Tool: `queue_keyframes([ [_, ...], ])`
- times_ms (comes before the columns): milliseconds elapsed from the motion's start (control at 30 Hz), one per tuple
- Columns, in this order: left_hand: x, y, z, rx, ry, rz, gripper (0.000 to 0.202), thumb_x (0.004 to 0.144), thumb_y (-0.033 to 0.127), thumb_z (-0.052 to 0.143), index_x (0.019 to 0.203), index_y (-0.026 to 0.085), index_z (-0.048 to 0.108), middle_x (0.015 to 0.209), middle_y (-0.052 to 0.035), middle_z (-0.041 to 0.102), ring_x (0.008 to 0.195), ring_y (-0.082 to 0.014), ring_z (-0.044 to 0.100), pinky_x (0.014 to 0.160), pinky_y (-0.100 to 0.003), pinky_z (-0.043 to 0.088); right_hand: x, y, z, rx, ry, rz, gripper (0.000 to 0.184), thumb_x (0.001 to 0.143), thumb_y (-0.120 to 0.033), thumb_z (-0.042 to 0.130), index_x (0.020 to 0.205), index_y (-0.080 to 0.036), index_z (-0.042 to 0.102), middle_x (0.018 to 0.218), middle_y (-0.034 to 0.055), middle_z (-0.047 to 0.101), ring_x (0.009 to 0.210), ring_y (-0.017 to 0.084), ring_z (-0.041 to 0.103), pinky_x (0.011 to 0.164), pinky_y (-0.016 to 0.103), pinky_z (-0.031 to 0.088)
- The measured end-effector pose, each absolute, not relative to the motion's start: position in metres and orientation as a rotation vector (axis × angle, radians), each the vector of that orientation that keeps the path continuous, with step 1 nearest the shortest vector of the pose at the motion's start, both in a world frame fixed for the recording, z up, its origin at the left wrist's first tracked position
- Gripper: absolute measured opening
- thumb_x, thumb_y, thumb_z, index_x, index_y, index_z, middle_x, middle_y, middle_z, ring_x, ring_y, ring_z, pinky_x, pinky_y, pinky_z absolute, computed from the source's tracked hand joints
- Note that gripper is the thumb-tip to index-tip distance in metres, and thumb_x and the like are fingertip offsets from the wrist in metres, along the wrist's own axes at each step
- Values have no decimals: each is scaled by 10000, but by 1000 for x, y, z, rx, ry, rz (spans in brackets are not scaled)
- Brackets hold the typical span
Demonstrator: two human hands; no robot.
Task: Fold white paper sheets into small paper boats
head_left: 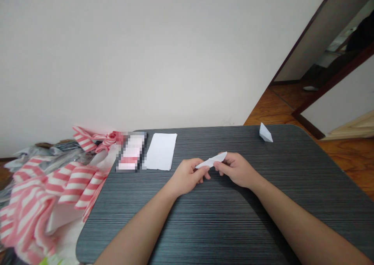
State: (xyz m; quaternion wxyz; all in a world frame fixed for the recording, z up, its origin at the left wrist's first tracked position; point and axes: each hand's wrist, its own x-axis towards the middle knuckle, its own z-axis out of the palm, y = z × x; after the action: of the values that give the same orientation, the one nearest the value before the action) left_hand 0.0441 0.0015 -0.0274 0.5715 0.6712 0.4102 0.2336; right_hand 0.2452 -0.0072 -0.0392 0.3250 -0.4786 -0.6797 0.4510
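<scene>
Between my hands, above the middle of the dark table, is a narrow piece of folded white paper with pointed ends. My left hand pinches its left part, thumb on the near side. My right hand grips its right part between thumb and fingers. The fingers behind the paper are partly hidden. At the back right of the table stands a folded paper boat, apart from both hands. A stack of white paper sheets lies to the left, beyond my left hand.
A pixelated flat object lies left of the stack. Red-and-white striped cloth and plastic bags are heaped beside the table's left edge. A pale wall rises behind the table. Wooden floor and a doorway show at the right.
</scene>
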Motion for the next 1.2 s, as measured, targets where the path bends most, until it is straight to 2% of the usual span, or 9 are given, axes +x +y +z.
queue_keyframes([
  [233, 42, 3, -33, 1513, 976, 547, 310, 868, 391, 461, 820, 123, 607, 768, -73, 701, 519, -90, 539, 501, -206, 421, 245, -6, -42, -1250, -1688, 1240, 221, 839, -346, 544, 748, -155, 608, 626, 1, 584, 523, 118, 521, 517, 234, 416],
  [433, 42, 3, -36, 1499, 957, 554, 304, 869, 393, 460, 821, 123, 592, 758, -77, 700, 513, -89, 536, 491, -202, 414, 248, -6, -43, -1337, -1683, 1099, 265, 871, -360, 510, 717, -163, 599, 553, -6, 574, 522, 125, 516, 556, 248, 412],
  [667, 43, 2, -33, 1557, 927, 556, 326, 867, 404, 471, 811, 123, 626, 773, -77, 694, 562, -95, 558, 538, -206, 434, 248, -6, -42, -1322, -1736, 1128, 271, 872, -360, 507, 711, -163, 600, 558, 3, 587, 534, 129, 521, 555, 245, 410],
  [867, 44, 3, -31, 1549, 936, 548, 347, 885, 417, 432, 837, 129, 620, 788, -72, 688, 539, -90, 549, 514, -205, 426, 245, -8, -40, -1277, -1804, 1221, 275, 876, -357, 498, 701, -163, 583, 591, 5, 592, 539, 127, 529, 542, 237, 407],
  [1200, 42, 1, -30, 1598, 921, 512, 343, 878, 392, 454, 782, 127, 648, 716, -59, 672, 558, -94, 536, 527, -199, 414, 246, -8, -31, -1307, -1842, 1013, 361, 901, -304, 445, 572, -179, 523, 557, -7, 544, 560, 128, 511, 591, 255, 383],
])
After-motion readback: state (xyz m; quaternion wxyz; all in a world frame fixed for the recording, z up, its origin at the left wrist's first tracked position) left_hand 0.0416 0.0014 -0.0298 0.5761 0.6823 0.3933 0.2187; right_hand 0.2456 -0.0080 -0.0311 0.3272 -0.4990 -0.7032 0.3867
